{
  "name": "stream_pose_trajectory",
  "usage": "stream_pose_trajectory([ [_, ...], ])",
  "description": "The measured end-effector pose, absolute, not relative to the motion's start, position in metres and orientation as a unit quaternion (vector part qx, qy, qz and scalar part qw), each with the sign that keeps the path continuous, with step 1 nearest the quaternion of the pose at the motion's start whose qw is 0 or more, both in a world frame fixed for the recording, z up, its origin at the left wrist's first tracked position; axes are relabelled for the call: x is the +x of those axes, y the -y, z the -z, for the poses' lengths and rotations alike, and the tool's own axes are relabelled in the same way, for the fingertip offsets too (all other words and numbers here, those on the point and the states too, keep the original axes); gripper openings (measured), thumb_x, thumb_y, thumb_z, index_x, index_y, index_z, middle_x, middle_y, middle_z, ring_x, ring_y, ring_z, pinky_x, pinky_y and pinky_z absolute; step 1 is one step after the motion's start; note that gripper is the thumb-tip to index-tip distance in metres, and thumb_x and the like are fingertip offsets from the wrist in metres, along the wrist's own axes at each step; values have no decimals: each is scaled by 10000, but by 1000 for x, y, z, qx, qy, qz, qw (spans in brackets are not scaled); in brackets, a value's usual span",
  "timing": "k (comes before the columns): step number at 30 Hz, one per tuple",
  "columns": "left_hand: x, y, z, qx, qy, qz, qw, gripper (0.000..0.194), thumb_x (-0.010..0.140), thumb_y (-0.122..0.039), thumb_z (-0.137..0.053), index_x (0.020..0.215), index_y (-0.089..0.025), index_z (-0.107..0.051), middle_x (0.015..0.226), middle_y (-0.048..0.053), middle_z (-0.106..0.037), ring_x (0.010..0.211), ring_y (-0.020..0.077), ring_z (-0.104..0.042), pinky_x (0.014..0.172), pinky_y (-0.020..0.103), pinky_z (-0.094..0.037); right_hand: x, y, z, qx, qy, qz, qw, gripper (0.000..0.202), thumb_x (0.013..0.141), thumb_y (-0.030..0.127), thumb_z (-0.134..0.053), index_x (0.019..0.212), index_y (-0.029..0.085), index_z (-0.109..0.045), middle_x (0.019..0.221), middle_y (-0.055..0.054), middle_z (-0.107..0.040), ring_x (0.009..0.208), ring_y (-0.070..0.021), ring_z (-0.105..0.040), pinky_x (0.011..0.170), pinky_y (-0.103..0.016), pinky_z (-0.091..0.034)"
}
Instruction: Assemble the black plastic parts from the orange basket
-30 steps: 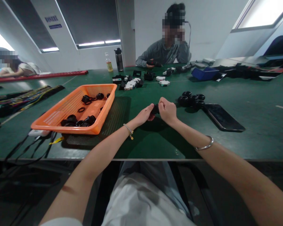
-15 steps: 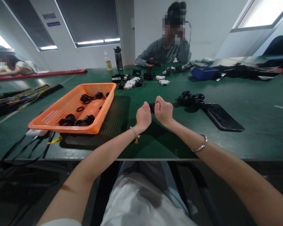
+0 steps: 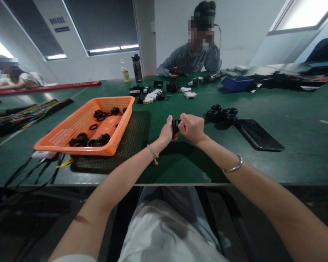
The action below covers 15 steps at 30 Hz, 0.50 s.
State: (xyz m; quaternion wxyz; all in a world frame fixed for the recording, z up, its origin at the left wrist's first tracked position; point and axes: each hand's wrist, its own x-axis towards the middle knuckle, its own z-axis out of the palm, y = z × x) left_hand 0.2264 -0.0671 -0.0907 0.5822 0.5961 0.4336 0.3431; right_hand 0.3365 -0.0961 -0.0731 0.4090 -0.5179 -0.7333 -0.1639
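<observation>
Holding, centre of frame: one small black cylindrical part point(image 3: 175, 126), left hand point(image 3: 166, 131) clamped on one side, right hand point(image 3: 192, 127) with fingers curled over the other end. Left: orange basket point(image 3: 71, 150) of black fittings point(image 3: 81, 139). Right of centre: black ring-shaped parts point(image 3: 223, 115), smartphone point(image 3: 260, 134). Hazard: slipping, should uneven pressure tilt the grip.

Hands point(image 3: 177, 128) gripping black part point(image 3: 175, 126), orange basket point(image 3: 54, 148), green table point(image 3: 164, 167)
</observation>
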Motion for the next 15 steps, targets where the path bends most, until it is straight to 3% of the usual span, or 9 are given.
stream_pose_trajectory([
  [3, 228, 69, 90, 565, -468, -352, 581, 592, 865, -599, -163, 631, -169, -494, 425, 0, -420, 403, 107, -436, 418, 222, -322, 341, 97, 71, -481, 771, 195, 370, 169, 726, 270, -362, 575, 215, -415, 531, -35, -481, 518, -152, -403, 518, -296, -243],
  [6, 227, 77, 83, 575, -502, -394, 513, 497, 902, -481, -204, 615, -179, -475, 447, 3, -449, 455, 124, -473, 459, 233, -347, 339, 99, 72, -487, 769, 195, 366, 170, 730, 259, -344, 585, 215, -422, 532, -35, -494, 515, -150, -409, 515, -291, -251],
  [9, 224, 86, 76, 610, -522, -422, 422, 457, 914, -398, -233, 589, -180, -469, 503, 25, -506, 557, 153, -527, 536, 256, -373, 332, 102, 72, -511, 747, 175, 387, 155, 732, 252, -343, 628, 210, -450, 536, -30, -503, 506, -147, -416, 507, -284, -245],
  [15, 224, 92, 70, 635, -543, -435, 334, 532, 922, -406, -154, 539, -184, -449, 575, 59, -554, 648, 169, -548, 585, 262, -368, 320, 105, 69, -569, 675, 116, 455, 137, 744, 212, -342, 668, 213, -457, 496, 5, -440, 458, -134, -364, 499, -277, -218],
])
